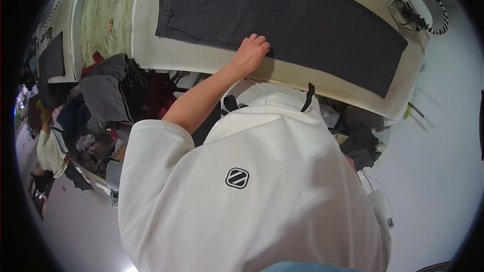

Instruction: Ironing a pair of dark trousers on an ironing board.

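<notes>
A dark grey garment (282, 17), like trousers, lies spread flat across a long cream padded table (191, 58). My left hand (250, 53) reaches up from the lower left to the garment's near edge, with its fingers curled onto the fabric there. My white short-sleeved shirt (252, 191) fills the lower half of the view. My right hand is hidden from sight.
An iron (407, 14) with a black-and-white striped cord (437, 7) rests at the table's right end. Heaps of dark and red clothes (116, 93) lie under the table at left, with more dark cloth (360, 143) at right. Another person (48, 151) stands far left by a second table (55, 60).
</notes>
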Demonstrator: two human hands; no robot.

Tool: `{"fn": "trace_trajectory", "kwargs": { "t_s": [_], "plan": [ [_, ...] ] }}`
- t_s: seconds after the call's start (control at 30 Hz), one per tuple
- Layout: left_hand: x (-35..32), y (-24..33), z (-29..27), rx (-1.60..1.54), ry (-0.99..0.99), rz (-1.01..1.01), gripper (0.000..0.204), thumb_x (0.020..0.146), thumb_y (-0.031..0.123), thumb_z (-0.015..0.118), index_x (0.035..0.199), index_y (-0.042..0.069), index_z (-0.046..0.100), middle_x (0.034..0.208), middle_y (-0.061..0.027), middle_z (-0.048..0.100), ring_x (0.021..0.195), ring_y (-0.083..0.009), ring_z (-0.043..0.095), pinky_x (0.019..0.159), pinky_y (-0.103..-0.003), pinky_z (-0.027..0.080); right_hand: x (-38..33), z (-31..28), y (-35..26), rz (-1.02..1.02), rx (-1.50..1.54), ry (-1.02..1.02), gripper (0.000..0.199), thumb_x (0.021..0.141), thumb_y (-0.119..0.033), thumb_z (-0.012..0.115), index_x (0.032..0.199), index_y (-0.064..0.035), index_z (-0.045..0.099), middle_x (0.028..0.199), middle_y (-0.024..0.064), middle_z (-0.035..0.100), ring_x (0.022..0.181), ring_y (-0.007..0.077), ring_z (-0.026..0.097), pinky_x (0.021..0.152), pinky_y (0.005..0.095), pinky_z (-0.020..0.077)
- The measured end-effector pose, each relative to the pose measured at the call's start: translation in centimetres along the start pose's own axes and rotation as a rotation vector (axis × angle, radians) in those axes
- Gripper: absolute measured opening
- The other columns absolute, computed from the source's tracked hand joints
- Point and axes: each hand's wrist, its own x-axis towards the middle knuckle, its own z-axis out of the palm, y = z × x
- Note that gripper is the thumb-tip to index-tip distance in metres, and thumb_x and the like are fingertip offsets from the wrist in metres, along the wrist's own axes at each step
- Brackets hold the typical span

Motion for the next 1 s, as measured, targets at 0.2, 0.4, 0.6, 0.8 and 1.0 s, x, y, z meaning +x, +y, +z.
{"fn": "trace_trajectory", "kwargs": {
  "t_s": [0.2, 0.4, 0.6, 0.8, 1.0],
  "plan": [
    [-1.5, 1.8, -0.4, 0.124, -0.132, -0.144, 0.017, 0.094, 0.016, 0.056, 0.103, 0.003, 0.061, 0.105, -0.0146, 0.061, 0.104, -0.0339, 0.057, 0.086, -0.046, 0.048, -4.7, -5.0, -12.6, -0.691, -0.515, 0.622, 0.043, 0.104, -0.038, 0.054, 0.085, -0.0009, 0.063, 0.069, 0.0117, 0.063, 0.064, 0.0228, 0.061, 0.062, 0.0387, 0.0487],
    [-10.1, -1.5, -2.8, 0.149, -0.214, -0.395, 0.019, 0.099, 0.013, 0.048, 0.110, -0.001, 0.055, 0.111, -0.0263, 0.056, 0.109, -0.0454, 0.055, 0.092, -0.053, 0.047, -11.0, -15.4, -24.0, -0.904, -0.356, 0.943, 0.035, 0.100, -0.035, 0.063, 0.095, -0.0008, 0.066, 0.072, 0.0114, 0.066, 0.066, 0.0203, 0.062, 0.064, 0.0363, 0.0493],
    [-21.6, -0.2, -3.4, 0.368, -1.178, -0.748, 0.039, 0.101, 0.036, 0.051, 0.109, 0.001, 0.067, 0.103, -0.0218, 0.070, 0.100, -0.0408, 0.066, 0.087, -0.050, 0.053, -6.6, -32.0, -36.0, -1.002, 0.207, 0.911, 0.029, 0.096, -0.031, 0.068, 0.103, -0.0036, 0.071, 0.081, 0.0037, 0.066, 0.066, 0.0133, 0.059, 0.062, 0.0300, 0.0479],
    [-6.6, 7.7, -2.6, -0.013, -0.441, -0.732, 0.026, 0.099, 0.023, 0.058, 0.095, -0.002, 0.062, 0.094, -0.0230, 0.063, 0.090, -0.0412, 0.062, 0.078, -0.048, 0.049, -5.7, -36.4, -48.1, -1.008, 0.224, 0.600, 0.031, 0.092, -0.042, 0.072, 0.095, -0.0106, 0.072, 0.075, -0.0068, 0.057, 0.055, 0.0040, 0.040, 0.049, 0.0241, 0.0315],
    [8.2, 9.8, -3.2, 0.114, -0.208, -0.178, 0.020, 0.090, 0.016, 0.066, 0.104, 0.002, 0.064, 0.101, -0.0162, 0.060, 0.102, -0.0376, 0.059, 0.087, -0.046, 0.051, -5.3, -37.2, -50.7, -1.003, 0.352, 0.443, 0.033, 0.092, -0.027, 0.076, 0.110, 0.0009, 0.072, 0.102, 0.0052, 0.073, 0.093, 0.0160, 0.067, 0.087, 0.0290, 0.0506]
  ]
}}
